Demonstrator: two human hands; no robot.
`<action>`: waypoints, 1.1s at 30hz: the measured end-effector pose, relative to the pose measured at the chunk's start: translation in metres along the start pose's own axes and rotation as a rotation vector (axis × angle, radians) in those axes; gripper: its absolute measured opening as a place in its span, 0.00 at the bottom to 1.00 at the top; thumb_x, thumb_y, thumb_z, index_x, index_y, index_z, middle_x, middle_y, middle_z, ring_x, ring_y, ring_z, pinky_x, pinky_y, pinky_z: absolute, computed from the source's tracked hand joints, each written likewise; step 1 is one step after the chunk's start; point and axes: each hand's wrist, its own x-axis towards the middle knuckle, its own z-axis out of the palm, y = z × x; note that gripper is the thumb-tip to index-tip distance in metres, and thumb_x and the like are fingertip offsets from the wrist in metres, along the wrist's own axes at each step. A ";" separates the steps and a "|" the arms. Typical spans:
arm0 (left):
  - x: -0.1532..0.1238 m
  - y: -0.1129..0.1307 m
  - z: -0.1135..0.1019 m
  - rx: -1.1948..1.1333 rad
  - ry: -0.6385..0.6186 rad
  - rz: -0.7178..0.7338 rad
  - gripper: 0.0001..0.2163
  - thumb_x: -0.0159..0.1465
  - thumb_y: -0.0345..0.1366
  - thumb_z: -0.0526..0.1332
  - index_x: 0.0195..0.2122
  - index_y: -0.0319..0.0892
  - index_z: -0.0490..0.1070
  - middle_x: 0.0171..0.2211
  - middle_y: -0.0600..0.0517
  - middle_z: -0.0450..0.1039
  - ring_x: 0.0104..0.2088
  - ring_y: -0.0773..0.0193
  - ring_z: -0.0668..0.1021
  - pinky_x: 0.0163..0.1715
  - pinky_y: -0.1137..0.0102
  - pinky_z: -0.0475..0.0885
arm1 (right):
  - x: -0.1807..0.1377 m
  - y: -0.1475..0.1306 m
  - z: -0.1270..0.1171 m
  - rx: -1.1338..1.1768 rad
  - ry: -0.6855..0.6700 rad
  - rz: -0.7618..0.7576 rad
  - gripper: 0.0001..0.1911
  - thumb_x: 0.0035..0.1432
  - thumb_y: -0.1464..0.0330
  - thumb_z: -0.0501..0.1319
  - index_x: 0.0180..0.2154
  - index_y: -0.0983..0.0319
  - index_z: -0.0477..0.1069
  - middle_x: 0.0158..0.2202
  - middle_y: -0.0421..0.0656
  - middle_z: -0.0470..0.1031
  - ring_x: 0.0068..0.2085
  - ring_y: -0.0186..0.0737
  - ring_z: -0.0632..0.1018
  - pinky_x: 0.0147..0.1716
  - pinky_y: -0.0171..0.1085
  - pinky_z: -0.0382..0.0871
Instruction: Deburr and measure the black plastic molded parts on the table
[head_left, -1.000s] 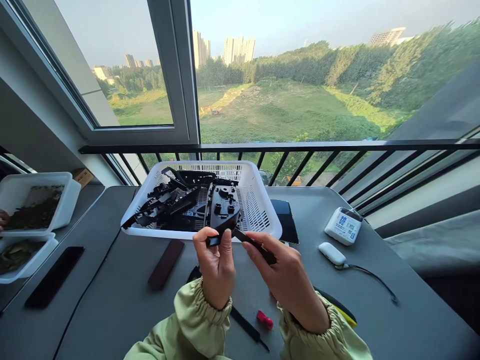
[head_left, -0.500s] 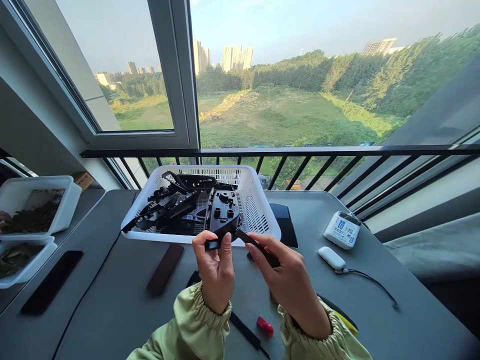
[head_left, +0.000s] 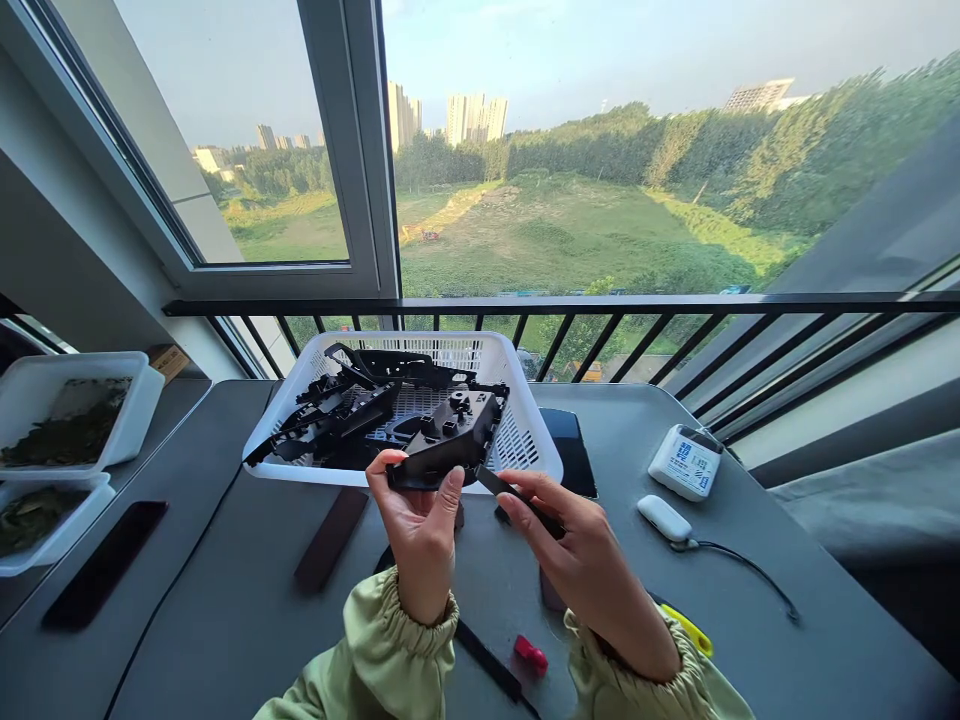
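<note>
My left hand [head_left: 420,535] pinches the near edge of a black moulded plastic part [head_left: 450,435] and holds it tilted above the front rim of a white perforated basket [head_left: 525,440]. My right hand [head_left: 581,560] grips a thin black tool [head_left: 517,497] whose tip points at the part's lower right edge. Several more black plastic parts [head_left: 341,415] are piled in the basket's left half. Both sleeves are pale green.
On the grey table lie a dark flat strip [head_left: 330,538], a black phone [head_left: 101,562], a small red piece [head_left: 530,655], a yellow-black tool [head_left: 686,630], a white device [head_left: 686,462] and a corded white mouse-like unit [head_left: 664,517]. Two white tubs [head_left: 135,400] stand at left.
My left hand has turned the black part from upright to lying tilted to the right. The right hand with the tool has stayed beside it.
</note>
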 end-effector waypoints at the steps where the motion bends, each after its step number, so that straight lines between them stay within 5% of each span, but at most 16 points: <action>1: 0.001 -0.001 0.000 -0.023 -0.005 -0.024 0.24 0.52 0.33 0.71 0.42 0.48 0.57 0.33 0.58 0.73 0.30 0.73 0.77 0.37 0.76 0.70 | 0.000 0.001 0.000 -0.008 -0.011 0.004 0.15 0.61 0.60 0.57 0.41 0.62 0.76 0.31 0.46 0.80 0.30 0.39 0.79 0.27 0.33 0.73; 7: 0.006 -0.003 -0.002 -0.108 -0.005 -0.120 0.24 0.50 0.34 0.72 0.42 0.48 0.59 0.33 0.58 0.73 0.32 0.72 0.77 0.37 0.77 0.70 | -0.002 0.003 -0.002 -0.040 -0.055 0.035 0.15 0.62 0.58 0.56 0.39 0.62 0.73 0.29 0.44 0.78 0.28 0.38 0.78 0.27 0.33 0.72; 33: 0.005 -0.003 -0.001 -0.081 -0.015 -0.145 0.24 0.51 0.35 0.72 0.43 0.48 0.59 0.33 0.58 0.72 0.31 0.73 0.76 0.36 0.78 0.70 | -0.002 -0.003 -0.007 -0.038 -0.106 0.010 0.14 0.64 0.59 0.54 0.38 0.60 0.73 0.29 0.42 0.78 0.28 0.37 0.76 0.29 0.33 0.72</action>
